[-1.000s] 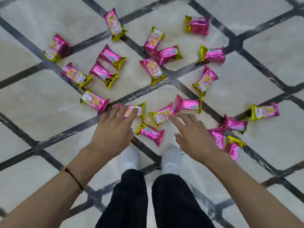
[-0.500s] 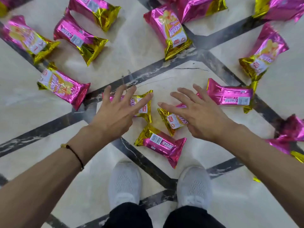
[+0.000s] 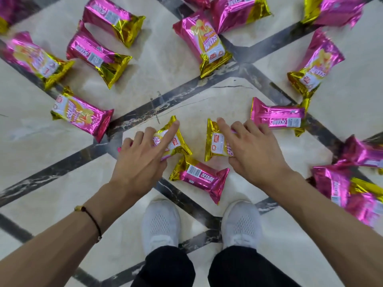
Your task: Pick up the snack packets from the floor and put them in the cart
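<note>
While pink-and-gold snack packets (image 3: pixel 99 54) litter the marble floor (image 3: pixel 161 59), a person's left hand (image 3: pixel 143 162) curls its grip round a first packet (image 3: pixel 178 141) and the right hand (image 3: pixel 255 156) pinches a second packet (image 3: pixel 215 141). A third packet (image 3: pixel 201 177) lies on the floor between both hands, just ahead of white shoes (image 3: pixel 160 224).

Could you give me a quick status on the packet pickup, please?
Left hand grips left packet, right hand grips right packet. Both packets down at floor. Cart out of view; nothing blocking.
</note>
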Tool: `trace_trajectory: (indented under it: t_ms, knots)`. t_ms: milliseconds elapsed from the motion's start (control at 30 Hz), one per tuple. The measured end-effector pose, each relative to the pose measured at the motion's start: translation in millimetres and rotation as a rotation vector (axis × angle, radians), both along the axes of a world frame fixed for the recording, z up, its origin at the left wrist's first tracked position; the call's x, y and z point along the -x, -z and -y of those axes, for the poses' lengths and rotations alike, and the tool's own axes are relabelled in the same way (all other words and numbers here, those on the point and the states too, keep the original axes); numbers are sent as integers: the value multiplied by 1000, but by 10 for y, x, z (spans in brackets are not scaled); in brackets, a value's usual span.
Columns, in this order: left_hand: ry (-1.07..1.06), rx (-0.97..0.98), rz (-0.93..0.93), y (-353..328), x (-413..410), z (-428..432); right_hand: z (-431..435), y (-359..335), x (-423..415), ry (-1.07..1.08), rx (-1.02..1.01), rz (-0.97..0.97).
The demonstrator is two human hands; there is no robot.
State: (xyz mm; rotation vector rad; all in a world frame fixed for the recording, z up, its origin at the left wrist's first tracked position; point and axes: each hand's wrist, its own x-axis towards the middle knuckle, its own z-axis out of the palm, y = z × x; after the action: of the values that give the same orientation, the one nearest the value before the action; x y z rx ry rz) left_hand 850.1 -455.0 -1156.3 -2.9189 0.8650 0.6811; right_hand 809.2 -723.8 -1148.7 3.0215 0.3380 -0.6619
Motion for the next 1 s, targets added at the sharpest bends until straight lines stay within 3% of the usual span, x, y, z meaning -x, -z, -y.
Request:
trace_trajectory:
  t_ms: [167, 367, 567, 1000]
  knots:
    - [-171, 59, -28, -749, 155, 30, -157, -778, 99, 223, -70, 30]
    - [-375, 129, -53, -1890, 60, 193, -259, -2005, 37, 296, -96, 65]
    - [-402, 188, -60, -3181, -128, 370, -299, -3280, -199, 341, -66, 128]
    - [-548, 191, 132, -6255, -810, 294, -118, -6253, -650, 521, -92, 318]
